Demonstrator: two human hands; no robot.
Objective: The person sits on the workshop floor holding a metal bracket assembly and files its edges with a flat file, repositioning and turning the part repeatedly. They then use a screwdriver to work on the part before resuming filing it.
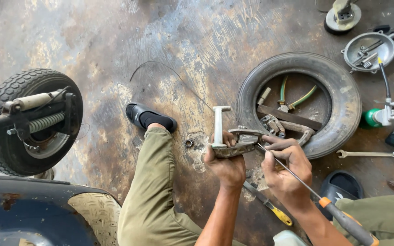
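trousers [153, 200]: olive green (loose) | sandals [149, 117]: black slip-ons | hands [226, 166]: bare, forearms unsleeved

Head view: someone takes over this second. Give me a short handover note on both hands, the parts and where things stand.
Left hand: gripping the metal bracket part, its pale T-shaped lever upright.
Right hand: holding the orange-handled screwdriver, tip at the bracket's right end.
Nearby: loose nut on the floor, yellow-handled tool under the wrists, wrench right of the tyre.
Done: bracket is off and in hand.
Left: work at the tip unfinished.

Greasy metal lever part [233, 145] – upright T-post, held above floor; long thin screwdriver [292, 175] – orange handle, tip touching part.
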